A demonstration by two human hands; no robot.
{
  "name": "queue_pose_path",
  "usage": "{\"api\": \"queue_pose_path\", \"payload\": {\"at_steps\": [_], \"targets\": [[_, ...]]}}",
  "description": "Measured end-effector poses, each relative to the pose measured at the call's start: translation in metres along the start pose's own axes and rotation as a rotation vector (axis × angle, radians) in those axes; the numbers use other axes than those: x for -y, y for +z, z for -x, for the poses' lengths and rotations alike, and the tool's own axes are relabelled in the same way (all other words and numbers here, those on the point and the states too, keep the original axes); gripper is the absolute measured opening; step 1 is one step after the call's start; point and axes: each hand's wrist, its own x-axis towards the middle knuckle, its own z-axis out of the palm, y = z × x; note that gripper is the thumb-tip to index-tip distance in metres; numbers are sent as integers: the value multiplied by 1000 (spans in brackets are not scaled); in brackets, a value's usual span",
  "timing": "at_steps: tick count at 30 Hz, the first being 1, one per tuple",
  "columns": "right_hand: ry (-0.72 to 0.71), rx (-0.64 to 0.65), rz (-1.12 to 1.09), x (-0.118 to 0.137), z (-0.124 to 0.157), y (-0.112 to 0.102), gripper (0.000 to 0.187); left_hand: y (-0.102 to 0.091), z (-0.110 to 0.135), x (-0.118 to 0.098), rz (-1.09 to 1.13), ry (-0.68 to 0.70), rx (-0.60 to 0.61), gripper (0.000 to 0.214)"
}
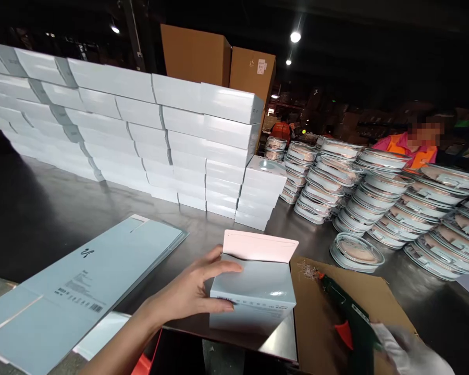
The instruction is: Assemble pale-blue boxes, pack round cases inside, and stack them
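Head view: left hand (193, 291) slanted, clasping box (258, 284).

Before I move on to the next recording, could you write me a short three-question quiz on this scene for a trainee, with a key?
1. What does the left hand hold?
A) a flattened carton
B) a light-blue box
C) a round clip-lid container

2. True or false: the pink flap at the far end of that box stands raised.

3. Which tool shows over the brown cardboard sheet, close to the blurred right hand?

Key: 1. B. 2. True. 3. A dark green glue gun with an orange trigger.
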Motion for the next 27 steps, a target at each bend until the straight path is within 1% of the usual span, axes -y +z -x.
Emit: {"api": "queue_pose_path", "payload": {"at_steps": [1,2,3,4,5,6,7,8,10,12,13,15,17,19,20,22,23,25,26,27], "targets": [[-33,25,-27,11,-2,13,34,0,0,1,-2,-1,-2,49],[-72,78,-63,23,-3,29,62,0,1,2,-5,-1,-6,49],[-177,184,-153,35,-5,48,90,1,1,4,-7,2,-11,48],[-240,346,-239,46,-5,67,108,3,2,6,-3,20,-23,47],[-281,504,-299,56,-6,84,113,5,2,9,8,55,-43,46],[-318,628,-345,62,-5,98,112,10,3,13,24,99,-71,44],[-347,707,-365,66,-5,108,107,15,4,17,48,148,-109,44],[-387,734,-363,67,-4,114,99,20,5,22,77,201,-156,48],[-503,700,-286,63,-1,118,84,31,6,31,137,284,-239,60],[-674,658,-161,62,2,117,74,37,8,36,162,330,-264,66],[-762,638,-94,63,3,116,71,37,9,36,157,341,-245,64],[-924,611,8,70,4,116,66,32,10,32,122,327,-160,46],[-1032,592,87,78,3,117,62,24,8,25,88,298,-74,29],[-1088,600,159,81,2,119,58,19,6,18,101,268,-28,29],[-1108,591,194,78,2,120,58,17,5,16,139,252,-34,33],[-1101,517,243,65,5,120,62,17,4,17,240,220,-101,36],[-1050,445,232,55,7,120,67,19,5,20,290,203,-162,33],[-872,300,101,31,14,119,76,24,10,29,364,175,-328,24],[-777,271,7,20,18,118,78,28,12,34,398,158,-415,21],[-704,274,-78,9,22,118,79,34,15,39,443,134,-495,20]]}}
